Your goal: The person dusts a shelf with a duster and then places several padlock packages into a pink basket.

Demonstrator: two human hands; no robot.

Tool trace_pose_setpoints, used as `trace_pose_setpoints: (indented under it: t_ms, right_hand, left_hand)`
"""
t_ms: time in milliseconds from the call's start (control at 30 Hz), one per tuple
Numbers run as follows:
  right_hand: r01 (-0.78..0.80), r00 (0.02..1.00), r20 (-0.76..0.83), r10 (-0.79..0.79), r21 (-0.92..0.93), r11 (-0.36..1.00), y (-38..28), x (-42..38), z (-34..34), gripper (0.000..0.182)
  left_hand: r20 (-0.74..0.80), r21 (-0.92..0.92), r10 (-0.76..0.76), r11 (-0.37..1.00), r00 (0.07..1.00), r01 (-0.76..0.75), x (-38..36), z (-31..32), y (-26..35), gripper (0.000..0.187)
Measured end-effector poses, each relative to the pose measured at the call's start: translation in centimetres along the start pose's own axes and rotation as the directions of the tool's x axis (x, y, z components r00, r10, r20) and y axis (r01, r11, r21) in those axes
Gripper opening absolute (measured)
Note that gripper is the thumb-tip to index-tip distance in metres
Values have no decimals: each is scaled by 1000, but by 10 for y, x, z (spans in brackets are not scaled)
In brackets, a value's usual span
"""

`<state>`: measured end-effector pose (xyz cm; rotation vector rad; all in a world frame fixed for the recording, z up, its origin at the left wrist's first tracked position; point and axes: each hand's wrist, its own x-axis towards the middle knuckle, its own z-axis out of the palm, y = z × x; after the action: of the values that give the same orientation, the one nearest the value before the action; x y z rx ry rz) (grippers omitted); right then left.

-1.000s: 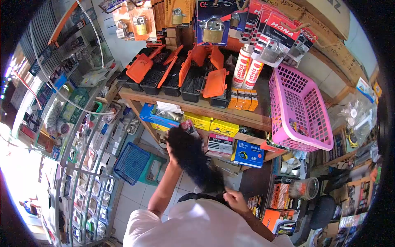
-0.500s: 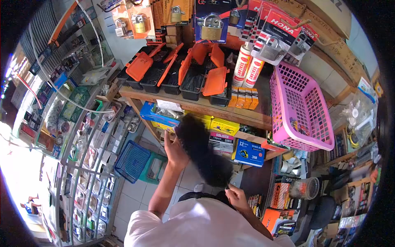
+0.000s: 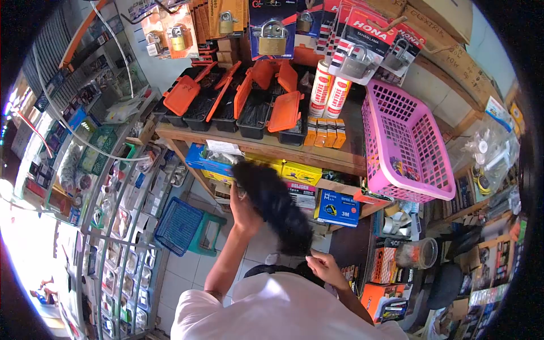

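A black fluffy duster [image 3: 276,207], smeared by motion, slants across the space in front of my body. My right hand [image 3: 328,268] is closed at its lower end, close to my waist. At the upper end, my left hand [image 3: 245,214] is raised with its fingers curled against the duster's edge. Dark fluff partly covers those fingers, and what lies between them is hard to make out. Just behind the duster, boxes stand on the lower shelf, among them a blue box with a tape measure picture [image 3: 338,208] and a yellow box [image 3: 301,173].
On the wooden shelf [image 3: 266,146] stand black bins with orange lids [image 3: 181,95], silicone sealant tubes [image 3: 328,90] and a pink basket [image 3: 409,182]. Packaged padlocks [image 3: 272,39] hang above. A blue basket [image 3: 180,226] is at lower left, beside a glass display rack [image 3: 122,249].
The duster's upper end has shifted left and comes closer over my left hand. My right hand stays near my waist. The view has turned slightly, moving the shelf left.
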<state>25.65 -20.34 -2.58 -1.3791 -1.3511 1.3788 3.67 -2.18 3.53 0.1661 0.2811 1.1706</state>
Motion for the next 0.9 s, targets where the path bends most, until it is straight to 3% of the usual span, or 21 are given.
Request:
trace_pose_setpoints:
  t_ms: [33,100,133,233,300,333,433,533,600,667,733,767,800,867,900]
  right_hand:
    - [1,1000,-1,-1,0,1000,1,0,-1,32]
    - [-37,998,-53,42,97,995,2,-2,-1,25]
    - [-39,998,-53,44,97,994,1,-2,-1,25]
    - [-67,997,51,65,39,997,-7,-1,-3,25]
    - [-34,997,-61,36,20,999,-8,0,-2,26]
    - [-36,997,-64,37,22,999,-11,1,-2,26]
    - [-93,996,2,93,113,989,-14,5,-6,27]
    - [-59,996,-63,61,47,997,-13,11,-14,28]
    - [-70,997,-14,72,111,991,-20,14,-15,29]
    - [-60,996,-59,62,39,997,-11,17,-24,30]
    - [-53,994,-100,50,-31,998,-7,19,-31,30]
    - [-35,998,-49,33,-37,999,-7,20,-33,30]
    - [-15,1000,2,15,-41,999,-7,21,-34,30]
    - [-4,1000,-30,2,-68,998,-2,21,-35,30]
    - [7,998,-59,-13,-95,995,-2,22,-35,30]
  left_hand:
    - [1,1,0,1000,1000,0,3,-2,-1,70]
    - [48,3,147,989,988,-148,10,-8,-2,72]
    - [66,37,-75,997,995,73,-2,-5,2,72]
    - [-2,43,-72,997,997,72,4,-17,-1,75]
    - [19,79,139,987,990,-140,8,-16,-4,76]
    - [25,66,-66,996,998,64,-2,-11,0,73]
    - [23,125,-83,989,996,80,0,-16,-4,72]
    - [116,-29,10,1000,993,-7,4,-22,-11,76]
    - [-27,160,-206,965,978,207,-3,-26,-10,79]
    - [-24,86,-198,976,980,200,-4,-18,-15,80]
    - [-186,236,-198,942,962,240,-5,-24,-13,80]
    - [-83,198,-269,939,960,280,-4,-33,-13,82]
    - [-84,197,-271,939,959,282,-4,-30,-15,82]
    - [8,136,-152,979,988,149,-1,-21,-19,77]
    - [-15,103,-174,979,985,175,-3,-15,-16,67]
